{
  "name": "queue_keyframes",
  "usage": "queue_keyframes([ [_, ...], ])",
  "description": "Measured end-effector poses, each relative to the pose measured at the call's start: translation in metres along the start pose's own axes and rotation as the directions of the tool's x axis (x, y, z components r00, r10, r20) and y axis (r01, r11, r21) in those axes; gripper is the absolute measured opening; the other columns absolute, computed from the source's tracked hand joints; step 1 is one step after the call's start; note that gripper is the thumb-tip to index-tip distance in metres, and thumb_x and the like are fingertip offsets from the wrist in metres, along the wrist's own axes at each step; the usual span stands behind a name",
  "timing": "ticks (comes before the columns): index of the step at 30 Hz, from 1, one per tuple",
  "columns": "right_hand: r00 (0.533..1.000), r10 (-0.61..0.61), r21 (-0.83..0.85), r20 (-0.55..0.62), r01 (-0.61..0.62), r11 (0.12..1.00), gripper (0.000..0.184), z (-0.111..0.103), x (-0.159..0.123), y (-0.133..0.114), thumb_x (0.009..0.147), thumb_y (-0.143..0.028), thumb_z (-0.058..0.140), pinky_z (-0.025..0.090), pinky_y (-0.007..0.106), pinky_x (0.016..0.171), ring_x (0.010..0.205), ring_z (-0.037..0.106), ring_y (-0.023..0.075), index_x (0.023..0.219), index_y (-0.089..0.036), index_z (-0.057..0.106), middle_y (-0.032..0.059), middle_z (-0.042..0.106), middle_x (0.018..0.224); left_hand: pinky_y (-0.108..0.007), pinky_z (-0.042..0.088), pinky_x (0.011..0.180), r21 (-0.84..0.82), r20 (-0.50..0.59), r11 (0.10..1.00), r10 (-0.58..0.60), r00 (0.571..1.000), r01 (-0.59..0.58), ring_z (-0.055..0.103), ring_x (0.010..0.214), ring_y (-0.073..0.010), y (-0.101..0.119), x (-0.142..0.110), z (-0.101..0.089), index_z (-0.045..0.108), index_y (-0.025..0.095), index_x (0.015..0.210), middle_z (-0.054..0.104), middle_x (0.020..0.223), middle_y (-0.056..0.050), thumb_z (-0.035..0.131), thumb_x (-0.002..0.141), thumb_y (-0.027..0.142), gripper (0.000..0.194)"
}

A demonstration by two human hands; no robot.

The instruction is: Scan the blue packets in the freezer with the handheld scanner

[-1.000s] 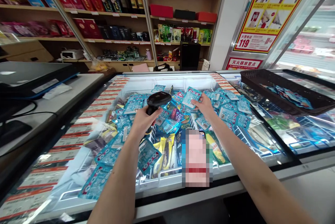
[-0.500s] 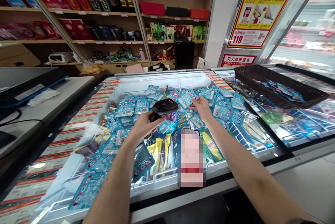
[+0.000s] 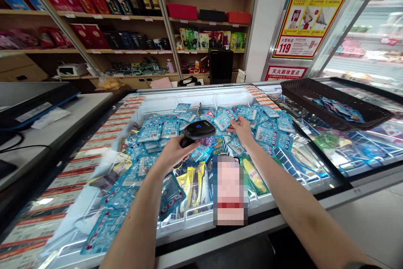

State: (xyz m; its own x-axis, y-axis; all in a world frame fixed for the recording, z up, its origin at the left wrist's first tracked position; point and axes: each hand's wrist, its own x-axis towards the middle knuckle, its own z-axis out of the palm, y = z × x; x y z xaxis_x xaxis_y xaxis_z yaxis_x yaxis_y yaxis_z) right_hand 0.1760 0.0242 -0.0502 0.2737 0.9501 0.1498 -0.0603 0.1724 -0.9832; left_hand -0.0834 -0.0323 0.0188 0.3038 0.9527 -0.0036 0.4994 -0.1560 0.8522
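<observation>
My left hand is wrapped round the grip of a black barcode scanner, whose head points toward the right. My right hand pinches a light-blue snack packet and holds it just in front of the scanner head. Both hands hover over an open chest freezer filled with several blue packets, with yellow packets nearer to me. A blurred rectangular object stands on the freezer's near rim.
A dark tray with more blue packets rests on the glass lid at the right. On the left are a grey counter and a dark register screen. Shelves of boxes and bottles line the back wall.
The scanner and my left hand shifted right toward the packet. My right hand drew the packet slightly left and nearer to the scanner head. The view dropped a little.
</observation>
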Motion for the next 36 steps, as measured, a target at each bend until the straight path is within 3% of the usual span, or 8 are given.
queue_keyframes([
  [7,0.999,-0.036,0.045,-0.034,0.037,0.998,0.042,0.001,0.001,-0.006,0.075,-0.044,0.063,0.059,0.039,0.069,0.073,0.067,0.0208,0.106,-0.022,0.045,-0.0032,0.056,0.068,-0.024,0.031,0.042,-0.076,-0.052,0.997,-0.025,0.998,0.021,0.047,0.04,-0.0127,0.004,-0.002,0.0,0.057,0.017,0.072,0.051,0.046,0.001,0.066,0.069,0.05,0.035],
  [11,0.973,-0.174,-0.244,-0.153,0.133,0.961,0.048,-0.013,0.001,-0.021,0.085,-0.041,0.048,0.054,0.037,0.062,0.063,0.064,0.0216,0.126,-0.019,0.036,-0.0005,0.057,0.069,-0.023,0.032,0.042,-0.119,-0.169,0.993,-0.03,0.985,0.01,0.045,0.041,-0.0113,0.001,0.001,-0.003,0.058,0.016,0.073,0.05,0.046,0.002,0.067,0.069,0.049,0.034],
  [15,0.889,-0.386,-0.69,-0.248,0.118,0.714,0.044,-0.038,0.004,-0.031,0.088,-0.031,0.038,0.046,0.04,0.075,0.075,0.061,0.0252,0.129,-0.015,0.041,0.0071,0.062,0.079,-0.023,0.035,0.041,-0.165,-0.298,0.986,-0.038,0.954,-0.012,0.046,0.042,-0.0115,-0.003,0.003,-0.008,0.06,0.015,0.081,0.051,0.048,0.002,0.067,0.069,0.047,0.035],
  [18,0.853,-0.45,-0.827,-0.264,0.041,0.561,0.041,-0.053,0.008,-0.03,0.087,-0.026,0.038,0.041,0.042,0.083,0.093,0.056,0.0289,0.124,-0.012,0.047,0.0143,0.063,0.095,-0.022,0.035,0.041,-0.171,-0.375,0.984,-0.026,0.927,-0.041,0.046,0.041,-0.0108,-0.006,0.005,-0.011,0.06,0.015,0.08,0.052,0.049,0.002,0.066,0.069,0.047,0.034],
  [24,0.833,-0.464,-0.89,-0.301,-0.071,0.45,0.039,-0.064,0.01,-0.026,0.086,-0.024,0.04,0.035,0.047,0.089,0.107,0.046,0.0327,0.119,-0.011,0.054,0.0204,0.057,0.109,-0.021,0.036,0.04,-0.189,-0.462,0.981,-0.052,0.885,-0.041,0.047,0.043,-0.0103,-0.016,0.007,-0.017,0.06,0.015,0.08,0.054,0.054,0.001,0.065,0.068,0.046,0.034],
  [28,0.814,-0.464,-0.897,-0.349,-0.148,0.416,0.036,-0.064,0.007,-0.027,0.084,-0.024,0.042,0.034,0.05,0.088,0.111,0.041,0.035,0.114,-0.016,0.06,0.0187,0.052,0.117,-0.021,0.036,0.04,-0.206,-0.496,0.977,-0.06,0.866,-0.05,0.047,0.042,-0.01,-0.023,0.009,-0.022,0.06,0.015,0.082,0.055,0.055,0.001,0.065,0.068,0.047,0.035],
  [33,0.796,-0.542,-0.928,-0.27,-0.065,0.368,0.035,-0.056,0.006,-0.031,0.084,-0.024,0.043,0.031,0.048,0.092,0.117,0.038,0.0324,0.115,-0.019,0.058,0.0139,0.05,0.127,-0.022,0.036,0.04,-0.189,-0.532,0.981,-0.065,0.844,-0.044,0.047,0.041,-0.01,-0.028,0.011,-0.025,0.061,0.014,0.082,0.056,0.056,0.0,0.065,0.068,0.048,0.037],
  [36,0.826,-0.542,-0.946,-0.155,0.034,0.322,0.033,-0.049,0.004,-0.032,0.086,-0.025,0.043,0.025,0.048,0.098,0.113,0.043,0.0289,0.115,-0.018,0.057,0.0126,0.055,0.12,-0.022,0.037,0.04,-0.198,-0.547,0.979,-0.073,0.834,-0.045,0.047,0.041,-0.0099,-0.027,0.01,-0.025,0.062,0.015,0.083,0.055,0.055,0.001,0.065,0.069,0.048,0.036],
])
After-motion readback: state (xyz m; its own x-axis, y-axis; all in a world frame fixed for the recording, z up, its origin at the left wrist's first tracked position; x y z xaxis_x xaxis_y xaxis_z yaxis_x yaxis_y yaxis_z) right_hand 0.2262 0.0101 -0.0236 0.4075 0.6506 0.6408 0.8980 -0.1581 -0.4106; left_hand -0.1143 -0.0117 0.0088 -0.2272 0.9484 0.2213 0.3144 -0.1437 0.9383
